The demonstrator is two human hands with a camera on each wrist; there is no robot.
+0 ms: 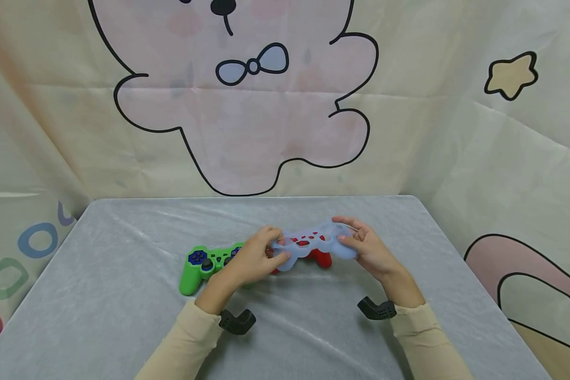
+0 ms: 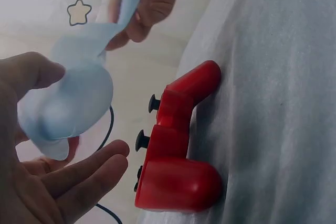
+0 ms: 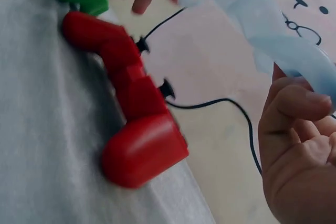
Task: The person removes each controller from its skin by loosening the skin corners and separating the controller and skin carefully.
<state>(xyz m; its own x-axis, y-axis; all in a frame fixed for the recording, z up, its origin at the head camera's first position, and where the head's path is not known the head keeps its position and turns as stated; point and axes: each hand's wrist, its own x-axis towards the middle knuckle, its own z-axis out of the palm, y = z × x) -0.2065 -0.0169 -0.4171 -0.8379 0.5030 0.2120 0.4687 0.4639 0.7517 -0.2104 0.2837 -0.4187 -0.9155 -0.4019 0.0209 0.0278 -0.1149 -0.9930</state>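
A translucent pale blue, soft-looking game controller cover [image 1: 331,244] is held up between both hands, above a red game controller [image 1: 321,258]. My left hand [image 1: 253,257] pinches its left end with the thumb on the near side, while two fingers extend free in the left wrist view. At the other end, my right hand [image 1: 374,252] grips the cover between thumb and fingers. The red controller lies on the table, partly hidden by the cover in the head view; its black thumbsticks show in both wrist views. Cover and controller are apart.
A green game controller [image 1: 192,274] with dark blue buttons lies left of the red one, partly behind the left hand. Grey cloth covers the table [image 1: 123,327]. A printed curtain [image 1: 432,132] hangs behind it. Black devices are strapped at both wrists.
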